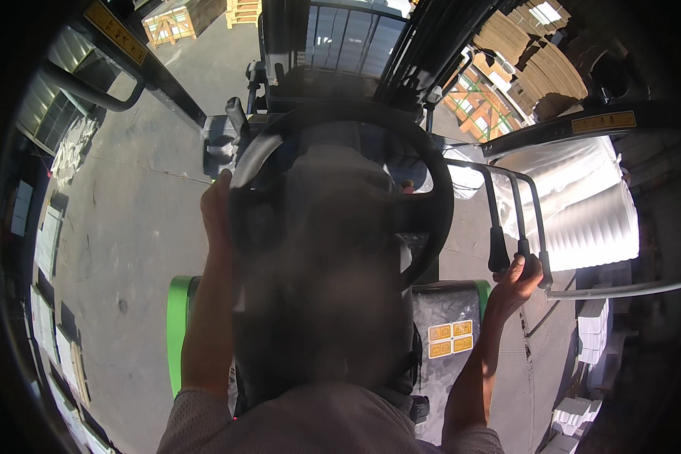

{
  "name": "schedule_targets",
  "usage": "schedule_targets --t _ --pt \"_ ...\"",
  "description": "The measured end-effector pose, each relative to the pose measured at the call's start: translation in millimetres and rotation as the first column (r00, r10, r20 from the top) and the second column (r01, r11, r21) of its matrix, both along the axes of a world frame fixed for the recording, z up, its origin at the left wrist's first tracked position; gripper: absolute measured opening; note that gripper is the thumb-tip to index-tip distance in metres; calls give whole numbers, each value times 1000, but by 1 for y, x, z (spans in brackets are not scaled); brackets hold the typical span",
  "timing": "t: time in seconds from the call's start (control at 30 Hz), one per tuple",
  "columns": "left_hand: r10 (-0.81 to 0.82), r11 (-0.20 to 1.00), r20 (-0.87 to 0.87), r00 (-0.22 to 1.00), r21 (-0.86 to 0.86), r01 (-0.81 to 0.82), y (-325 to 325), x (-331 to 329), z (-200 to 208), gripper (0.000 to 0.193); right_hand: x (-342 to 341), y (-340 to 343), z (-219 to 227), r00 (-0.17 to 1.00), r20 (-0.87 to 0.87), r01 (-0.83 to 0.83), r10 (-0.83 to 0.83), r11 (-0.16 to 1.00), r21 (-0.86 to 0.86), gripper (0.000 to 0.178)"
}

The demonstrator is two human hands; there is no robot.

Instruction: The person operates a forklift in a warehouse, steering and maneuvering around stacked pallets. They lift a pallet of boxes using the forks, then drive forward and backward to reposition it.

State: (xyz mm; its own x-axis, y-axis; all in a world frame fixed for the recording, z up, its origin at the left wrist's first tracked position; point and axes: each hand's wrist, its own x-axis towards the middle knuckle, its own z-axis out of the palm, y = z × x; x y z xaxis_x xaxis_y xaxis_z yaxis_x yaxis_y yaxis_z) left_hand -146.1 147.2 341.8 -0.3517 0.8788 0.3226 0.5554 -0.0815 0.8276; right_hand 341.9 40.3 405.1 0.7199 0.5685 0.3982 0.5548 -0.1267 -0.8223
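Note:
A black steering wheel (440, 178) of a forklift stands in front of me. At its left rim is my left hand (217, 204), closed on the wheel, thumb up; the rest of its fingers are mostly hidden. Over on the right, my right hand (517, 278) is closed around the lower knobs of two bent black control levers, the middle lever (519, 208) and the outer lever (539, 216). Just left of that hand hangs the nearest control lever (496, 242), its knob free of my fingers.
Ahead rises the dark mast (424, 45). Wooden crates (170, 26) stand far left, with stacked brown sheets (530, 45) far right. A white wrapped bundle (583, 212) is beside the machine. Pale slabs (49, 234) line the left. A green fender (178, 333) flanks my seat.

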Motion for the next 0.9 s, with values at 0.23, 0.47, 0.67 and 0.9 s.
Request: schedule_targets --t 0.23,0.47,0.67,0.9 --pt "124 986 51 991 -120 -117 3 -5 -3 47 30 47 40 964 261 -21 42 996 -82 49" --pt "16 1000 300 954 -4 -15 4 -5 -3 27 35 76 67 909 415 -27 40 999 -39 53" --pt "33 999 292 956 -9 -32 8 -8 -4 25 33 74 74 912 409 -19 36 999 -46 53" --pt "51 996 281 958 -81 -29 7 1 10 52 41 80 67 814 580 -38 19 999 21 47"
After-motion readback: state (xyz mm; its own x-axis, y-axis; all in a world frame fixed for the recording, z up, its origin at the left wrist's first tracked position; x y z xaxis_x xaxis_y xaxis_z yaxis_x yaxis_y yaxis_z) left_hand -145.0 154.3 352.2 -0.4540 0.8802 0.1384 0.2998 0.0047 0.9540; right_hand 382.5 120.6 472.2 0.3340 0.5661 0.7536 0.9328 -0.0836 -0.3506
